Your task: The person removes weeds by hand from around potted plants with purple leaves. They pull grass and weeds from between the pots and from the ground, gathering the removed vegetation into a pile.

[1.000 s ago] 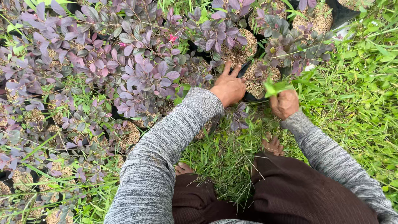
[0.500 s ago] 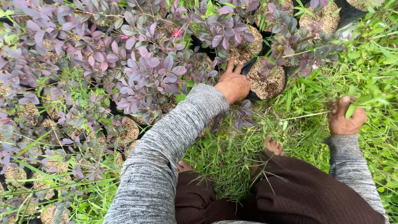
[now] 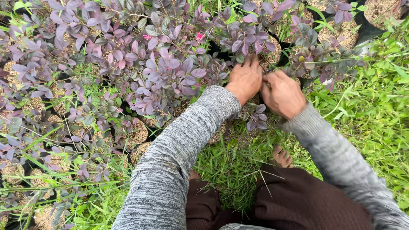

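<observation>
Nearest, at 6 o'clock: brown trousers (image 3: 306, 200) and a bare foot (image 3: 282, 156) in grass (image 3: 230, 166)

Further up, grey sleeves (image 3: 179, 157) running toward 12 and 1 o'clock

Just past centre, toward 12 o'clock: left hand (image 3: 245, 79), back up, fingers stretched forward and dipped into the leaves; touching foliage for certain, but cannot tell whether closed on a stem

Touching it at 3 o'clock of it: right hand (image 3: 283, 93), knuckles up, fingers curled under and hidden; cannot tell what, if anything, is inside the curl

Right beyond both hands, at 12 o'clock: shrub (image 3: 249, 40), purple-leaved, thin-stemmed, rooted in a pot (image 3: 272, 53) topped with pale fibrous mulch, mostly covered by leaves and hands

Handling, as a judgement: leaves and twigs soft, springy, easily torn or snapped, so no hold there; mulch loose and likely to spill if tipped; pot wall dark and probably soft, of moderate weight with damp soil; safest hold low, on the pot's sides or at the stem base, kept upright

From 9 to 11 o'clock: many like bushes (image 3: 166, 72), packed close, one with a pink flower (image 3: 199, 36)

Farthest, at 1 to 2 o'clock: more pots (image 3: 345, 36) along the grass edge
</observation>
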